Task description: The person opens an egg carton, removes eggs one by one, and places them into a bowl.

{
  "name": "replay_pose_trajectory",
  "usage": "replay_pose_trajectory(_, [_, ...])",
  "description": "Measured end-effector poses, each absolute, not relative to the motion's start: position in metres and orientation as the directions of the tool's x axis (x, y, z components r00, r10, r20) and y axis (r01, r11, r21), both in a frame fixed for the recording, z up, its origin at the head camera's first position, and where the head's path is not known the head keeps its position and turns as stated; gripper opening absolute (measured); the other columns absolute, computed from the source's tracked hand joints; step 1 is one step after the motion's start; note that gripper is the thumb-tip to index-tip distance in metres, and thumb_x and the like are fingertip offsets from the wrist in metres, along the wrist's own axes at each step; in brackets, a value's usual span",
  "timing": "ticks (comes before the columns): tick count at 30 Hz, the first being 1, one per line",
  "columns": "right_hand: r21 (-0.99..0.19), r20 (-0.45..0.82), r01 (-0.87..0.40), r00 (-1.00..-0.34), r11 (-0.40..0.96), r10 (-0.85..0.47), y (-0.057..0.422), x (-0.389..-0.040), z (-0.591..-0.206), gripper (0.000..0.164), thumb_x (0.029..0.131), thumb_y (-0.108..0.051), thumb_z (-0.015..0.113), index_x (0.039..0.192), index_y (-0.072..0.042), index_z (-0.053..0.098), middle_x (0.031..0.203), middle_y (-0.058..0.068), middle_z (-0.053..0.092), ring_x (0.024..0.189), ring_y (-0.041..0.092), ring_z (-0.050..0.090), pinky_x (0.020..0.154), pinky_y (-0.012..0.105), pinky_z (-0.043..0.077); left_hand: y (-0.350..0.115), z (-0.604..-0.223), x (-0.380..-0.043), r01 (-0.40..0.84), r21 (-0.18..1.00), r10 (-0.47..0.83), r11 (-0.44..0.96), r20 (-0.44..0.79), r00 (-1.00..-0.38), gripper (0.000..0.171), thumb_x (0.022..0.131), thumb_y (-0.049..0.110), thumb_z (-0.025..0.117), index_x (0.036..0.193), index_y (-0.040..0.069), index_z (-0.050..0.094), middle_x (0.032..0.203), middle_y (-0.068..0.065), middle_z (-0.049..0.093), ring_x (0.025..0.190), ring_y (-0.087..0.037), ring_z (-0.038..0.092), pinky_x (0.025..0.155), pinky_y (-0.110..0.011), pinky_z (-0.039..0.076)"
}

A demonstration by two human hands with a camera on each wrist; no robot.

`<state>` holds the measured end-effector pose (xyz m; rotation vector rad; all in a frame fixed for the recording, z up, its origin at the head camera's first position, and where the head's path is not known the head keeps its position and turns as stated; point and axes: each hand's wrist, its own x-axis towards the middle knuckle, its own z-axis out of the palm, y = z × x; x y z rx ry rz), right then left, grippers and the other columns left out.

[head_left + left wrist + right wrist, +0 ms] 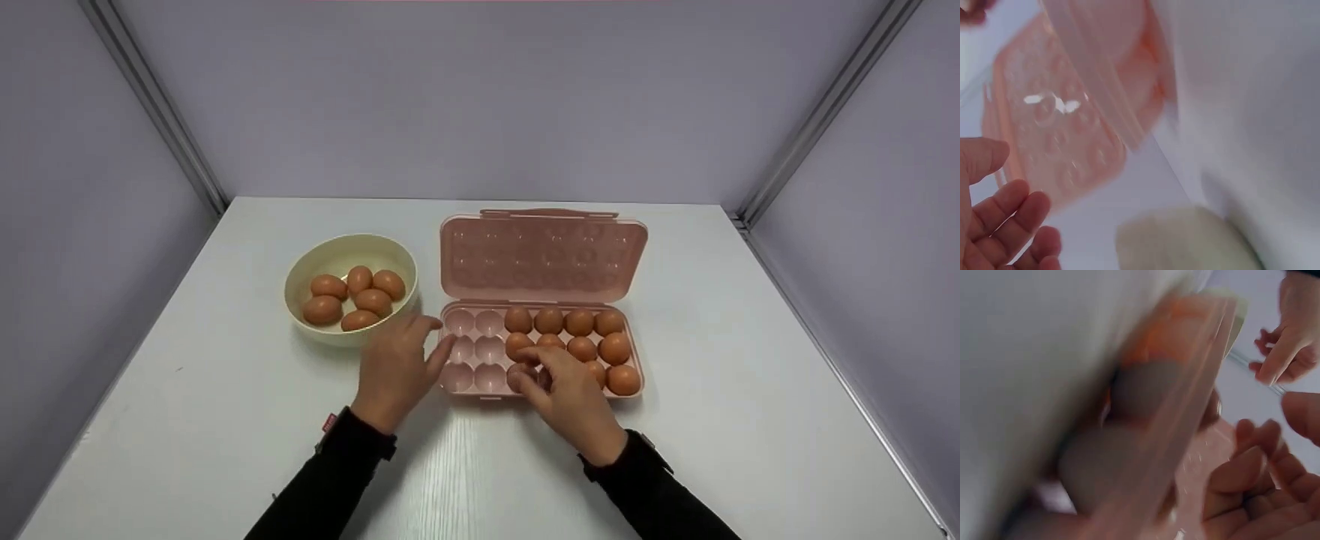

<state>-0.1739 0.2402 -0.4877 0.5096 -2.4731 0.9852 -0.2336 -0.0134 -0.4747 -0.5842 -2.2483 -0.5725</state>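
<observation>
A pink egg box (pixel 490 379) lies with its lid (pixel 544 259) folded back. Brown eggs (pixel 579 322) sit in its right-hand columns; bare cups show in the two left columns. My right hand (pixel 574 397) hovers over the front row with fingers bent loosely and nothing in them, partly hiding several eggs. Beside the box's left end is my left hand (pixel 396 367), its fingers relaxed and holding nothing. It is just in front of a cream bowl (pixel 300 315) containing several brown eggs (pixel 322 310). The left wrist view also shows the left hand's fingers (pixel 1010 211) bare.
The box and bowl stand side by side on a white table (pixel 187 390). A pale wall (pixel 480 105) rises behind the table, with panels and metal posts (pixel 154 105) at the sides. In the left wrist view, the bowl (pixel 1185 242) is blurred.
</observation>
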Motion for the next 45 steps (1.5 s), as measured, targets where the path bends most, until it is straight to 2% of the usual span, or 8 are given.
replay_pose_trajectory(11, [-0.231, 0.462, -0.369, -0.856, 0.900, -0.233, 0.238, -0.176, -0.479, 0.023, 0.093, -0.035, 0.083, 0.107, -0.017, 0.080, 0.088, 0.002, 0.078, 0.078, 0.023, 0.073, 0.058, 0.042, 0.050, 0.004, -0.492, -0.199, 0.578, 0.303, 0.282, 0.757, 0.647, -0.708, 0.019, 0.090, 0.020, 0.084, 0.077, 0.012, 0.073, 0.073, -0.002, 0.074, 0.068, -0.020, 0.068, 0.061, -0.036, 0.055])
replay_pose_trajectory(17, [-0.171, 0.401, -0.300, -0.891, 0.939, -0.212, 0.231, -0.180, -0.473, 0.017, 0.088, -0.035, 0.085, 0.092, -0.022, 0.076, 0.067, -0.003, 0.061, 0.058, 0.021, 0.060, 0.046, 0.037, 0.036, 0.005, -0.490, -0.198, 0.587, 0.340, 0.282, 0.735, 0.634, -0.720, 0.019, 0.091, 0.017, 0.082, 0.076, 0.011, 0.073, 0.073, -0.004, 0.075, 0.068, -0.020, 0.069, 0.063, -0.036, 0.057])
replay_pose_trajectory(24, [-0.205, 0.404, -0.313, -0.890, 0.928, -0.211, 0.230, -0.189, -0.472, 0.014, 0.086, -0.022, 0.082, 0.080, -0.018, 0.070, 0.060, -0.006, 0.047, 0.051, 0.015, 0.044, 0.043, 0.030, 0.027, 0.007, -0.491, -0.200, 0.588, 0.344, 0.279, 0.732, 0.637, -0.719, 0.018, 0.091, 0.018, 0.082, 0.077, 0.010, 0.073, 0.073, -0.005, 0.074, 0.070, -0.020, 0.070, 0.064, -0.036, 0.057])
replay_pose_trajectory(29, [-0.387, 0.321, -0.300, -0.930, 0.872, -0.178, 0.237, -0.193, -0.470, 0.005, 0.087, -0.021, 0.077, 0.085, -0.016, 0.075, 0.065, -0.006, 0.055, 0.055, 0.009, 0.046, 0.048, 0.025, 0.036, 0.005, -0.491, -0.197, 0.608, 0.346, 0.297, 0.714, 0.637, -0.711, 0.029, 0.089, 0.024, 0.087, 0.107, 0.007, 0.073, 0.096, -0.009, 0.075, 0.085, -0.023, 0.074, 0.075, -0.038, 0.063])
replay_pose_trajectory(33, [-0.658, 0.244, -0.268, -0.960, 0.703, -0.137, 0.246, -0.193, -0.462, 0.018, 0.093, -0.026, 0.079, 0.107, -0.015, 0.081, 0.085, -0.005, 0.076, 0.071, 0.003, 0.061, 0.064, 0.022, 0.052, 0.005, -0.490, -0.194, 0.659, 0.336, 0.329, 0.673, 0.661, -0.674, 0.061, 0.083, 0.032, 0.092, 0.130, 0.004, 0.065, 0.120, -0.013, 0.072, 0.110, -0.027, 0.074, 0.093, -0.040, 0.063])
replay_pose_trajectory(38, [-0.980, 0.013, -0.055, -0.976, 0.192, -0.215, 0.254, -0.192, -0.454, 0.025, 0.103, -0.034, 0.072, 0.117, -0.014, 0.077, 0.077, -0.008, 0.062, 0.064, 0.005, 0.052, 0.061, 0.021, 0.044, 0.007, -0.486, -0.192, 0.744, 0.338, 0.333, 0.576, 0.735, -0.591, 0.073, 0.080, 0.037, 0.093, 0.137, 0.003, 0.063, 0.135, -0.015, 0.068, 0.125, -0.027, 0.069, 0.105, -0.039, 0.059])
replay_pose_trajectory(41, [-0.990, -0.077, 0.109, -0.948, -0.088, -0.307, 0.254, -0.192, -0.458, 0.020, 0.108, -0.033, 0.063, 0.107, -0.016, 0.074, 0.072, -0.008, 0.051, 0.062, 0.008, 0.044, 0.060, 0.023, 0.037, 0.009, -0.482, -0.191, 0.785, 0.377, 0.321, 0.491, 0.760, -0.566, 0.072, 0.081, 0.035, 0.093, 0.138, 0.003, 0.064, 0.138, -0.012, 0.067, 0.128, -0.024, 0.069, 0.109, -0.031, 0.056])
replay_pose_trajectory(45, [-0.945, -0.062, 0.199, -0.887, -0.258, -0.457, 0.250, -0.192, -0.469, 0.025, 0.113, -0.032, 0.053, 0.105, -0.020, 0.073, 0.082, -0.011, 0.061, 0.068, 0.007, 0.047, 0.065, 0.023, 0.037, 0.011, -0.477, -0.190, 0.834, 0.413, 0.340, 0.365, 0.775, -0.532, 0.065, 0.083, 0.024, 0.093, 0.140, 0.006, 0.065, 0.139, -0.010, 0.066, 0.126, -0.021, 0.069, 0.109, -0.021, 0.053])
